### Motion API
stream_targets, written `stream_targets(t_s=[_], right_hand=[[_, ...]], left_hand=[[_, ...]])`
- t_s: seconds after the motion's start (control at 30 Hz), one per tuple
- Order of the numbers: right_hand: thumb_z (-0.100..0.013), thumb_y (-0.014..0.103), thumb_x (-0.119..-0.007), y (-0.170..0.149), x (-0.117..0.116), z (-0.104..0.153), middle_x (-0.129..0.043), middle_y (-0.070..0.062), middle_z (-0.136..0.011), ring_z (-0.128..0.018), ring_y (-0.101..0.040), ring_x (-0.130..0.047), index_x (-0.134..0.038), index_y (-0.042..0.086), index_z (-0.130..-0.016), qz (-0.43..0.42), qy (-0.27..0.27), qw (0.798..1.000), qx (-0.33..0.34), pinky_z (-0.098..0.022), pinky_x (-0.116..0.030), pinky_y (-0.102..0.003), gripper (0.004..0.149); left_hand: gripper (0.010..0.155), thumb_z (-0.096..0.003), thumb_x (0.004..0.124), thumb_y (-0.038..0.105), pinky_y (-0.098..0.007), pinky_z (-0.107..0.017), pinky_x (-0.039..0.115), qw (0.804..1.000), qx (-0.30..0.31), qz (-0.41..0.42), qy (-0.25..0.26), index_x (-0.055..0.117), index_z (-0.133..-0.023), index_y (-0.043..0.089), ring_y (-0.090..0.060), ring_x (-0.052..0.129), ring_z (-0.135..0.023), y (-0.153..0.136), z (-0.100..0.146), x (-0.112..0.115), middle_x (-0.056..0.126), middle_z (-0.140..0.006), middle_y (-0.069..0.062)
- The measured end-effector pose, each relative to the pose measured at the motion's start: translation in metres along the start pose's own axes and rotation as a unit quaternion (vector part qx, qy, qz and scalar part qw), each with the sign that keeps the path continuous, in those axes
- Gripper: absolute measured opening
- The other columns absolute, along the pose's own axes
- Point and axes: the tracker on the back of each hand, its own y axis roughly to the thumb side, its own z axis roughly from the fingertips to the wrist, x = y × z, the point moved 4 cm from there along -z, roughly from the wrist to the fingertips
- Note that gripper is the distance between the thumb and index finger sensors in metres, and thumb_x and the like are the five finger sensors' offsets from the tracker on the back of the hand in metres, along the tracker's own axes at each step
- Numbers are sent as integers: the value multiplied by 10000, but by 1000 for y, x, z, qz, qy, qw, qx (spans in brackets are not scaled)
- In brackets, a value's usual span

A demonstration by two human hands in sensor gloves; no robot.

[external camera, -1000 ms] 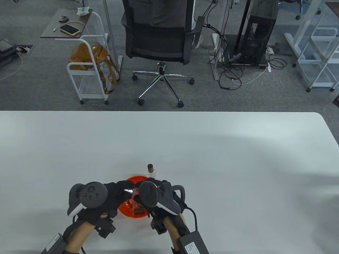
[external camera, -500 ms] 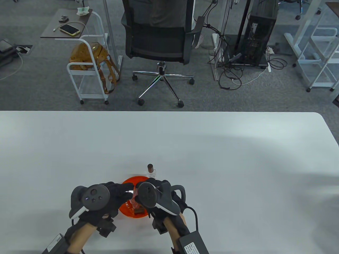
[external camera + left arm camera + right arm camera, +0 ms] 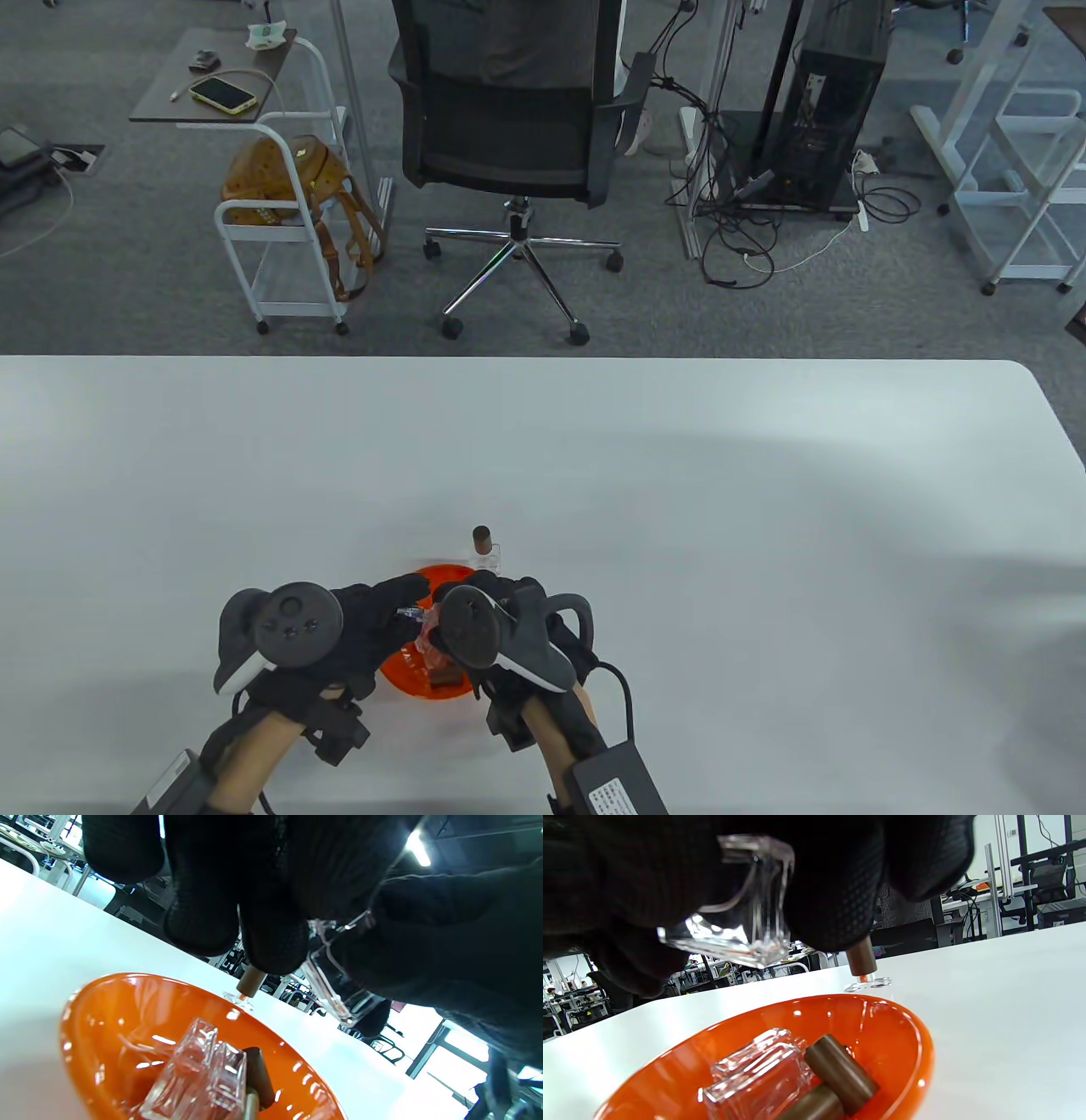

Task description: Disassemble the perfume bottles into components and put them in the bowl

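Both gloved hands hold one clear glass perfume bottle (image 3: 429, 626) just above the orange bowl (image 3: 405, 676). My right hand (image 3: 485, 604) grips its glass body (image 3: 742, 927). My left hand (image 3: 392, 613) pinches the other end of the bottle (image 3: 335, 982) with curled fingers (image 3: 275, 950); what is at that end is hidden. In the bowl (image 3: 903, 1035) lie clear glass bottle bodies (image 3: 757, 1073) and two brown caps (image 3: 840, 1073). Another bottle with a brown cap (image 3: 484, 550) stands upright on the table right behind the bowl.
The white table (image 3: 679, 509) stretches far and to both sides of the bowl. Beyond its far edge stand a black office chair (image 3: 509, 127) and a small cart with a brown bag (image 3: 284, 182).
My left hand swung a little to the right and then back left while keeping its pinch on the bottle. The right hand and the bowl stayed almost still.
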Motion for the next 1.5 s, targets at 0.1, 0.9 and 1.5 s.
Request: stream_targets(t_s=[0.1, 0.9, 1.5], right_hand=[[-309, 493, -865, -1, 1, 0, -945, 47, -793, -511, -81, -1051, -837, 282, -804, 4, 1, 1000, 3, -574, -827, -483, 539], [-310, 496, -866, 0, 1, 1, -948, 45, -790, -511, -86, -1051, -844, 281, -799, -1, 10, 1000, 6, -576, -824, -487, 535], [-311, 500, -856, 3, 3, 1, -950, 41, -783, -504, -87, -1052, -847, 273, -796, 2, 8, 1000, 9, -575, -824, -488, 535]], left_hand=[[520, -445, 816, 404, -560, -562, 781, 1000, -7, -21, 16, 895, -911, 187, -295, 1097, -595, 1, 1, 0, 1159, -663, -84], [534, -436, 800, 430, -578, -567, 766, 999, -15, -30, 17, 962, -871, 165, -311, 1079, -594, 0, 2, 0, 1152, -649, -91], [497, -452, 842, 318, -569, -577, 780, 1000, -10, 4, -20, 842, -937, 212, -262, 1082, -641, -2, 0, 1, 1154, -673, -56]])
